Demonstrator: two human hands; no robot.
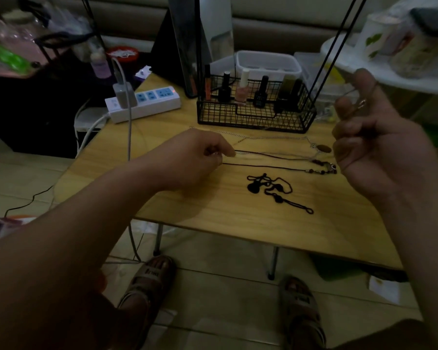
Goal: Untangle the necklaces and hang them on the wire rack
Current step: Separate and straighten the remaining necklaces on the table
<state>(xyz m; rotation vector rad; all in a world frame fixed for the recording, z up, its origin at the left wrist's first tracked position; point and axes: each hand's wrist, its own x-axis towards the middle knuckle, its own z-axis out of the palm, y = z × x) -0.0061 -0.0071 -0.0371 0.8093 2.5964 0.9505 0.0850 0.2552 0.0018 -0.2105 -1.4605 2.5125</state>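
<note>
Low light, head view.

Worktop [263,223]: pale wood-grain laminate, smooth, on thin metal legs.

Left hand [200,157]: knuckles up, low over the worktop. The fingers are curled, and thumb and forefinger pinch the left end of the beaded dark cord necklace [276,168]. Its two thin strands run rightward, flat and nearly straight on the worktop, to a cluster of small round beads at the right end.

Right hand [379,137]: raised above the right side of the worktop, palm toward the camera, fingers curled. It holds a fine pale chain [361,104] with a small ring-like link between the fingertips; the detail is blurred.

Silver link chain with an oval brown pendant [324,148]: lies flat just behind the cord strands, with the pendant at the right.

Black braided cord necklace [271,188]: a loose knotted heap with lumpy knots and one looped tail, lying in front of the strands and apart from them.

Black wire-mesh rack [256,117]: rectangular grid basket at the rear of the worktop, with thin black rods rising from it. It contains upright nail-polish bottles [243,87], glossy, some dark and some pale.

White plastic power strip [147,102]: at the rear left, with one plug seated in it.
</note>
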